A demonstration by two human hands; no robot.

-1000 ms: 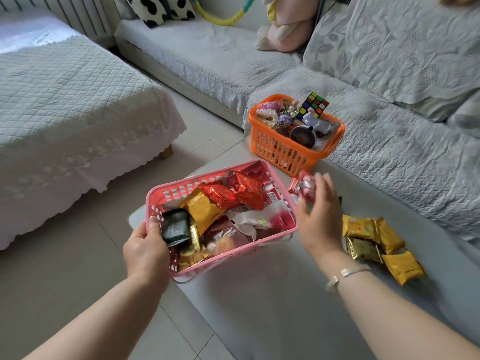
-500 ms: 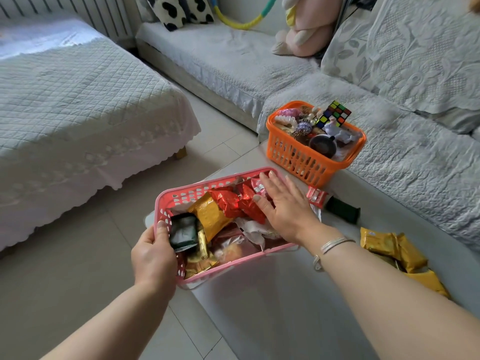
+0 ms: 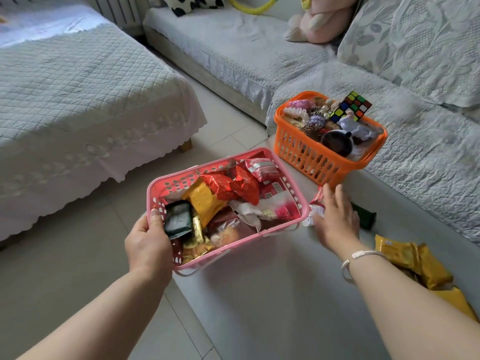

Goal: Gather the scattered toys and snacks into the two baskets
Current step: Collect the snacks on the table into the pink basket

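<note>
We judge it mostly done: our left hand (image 3: 149, 244) grips the full pink basket (image 3: 280, 231) at the counter (image 3: 259, 307) edge, while right-hand fingers (image 3: 337, 197), spread, reach the red-white packet (image 3: 315, 210); gold packets (image 3: 410, 258) remain.

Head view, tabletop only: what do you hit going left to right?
left hand → pink basket → right hand → dark green packet → yellow packets

A quilted bed (image 3: 78, 94) stands on the left. A sofa (image 3: 233, 53) carries a cow-print cushion (image 3: 192, 3) and a pink plush (image 3: 322, 22) at its back edge.
</note>
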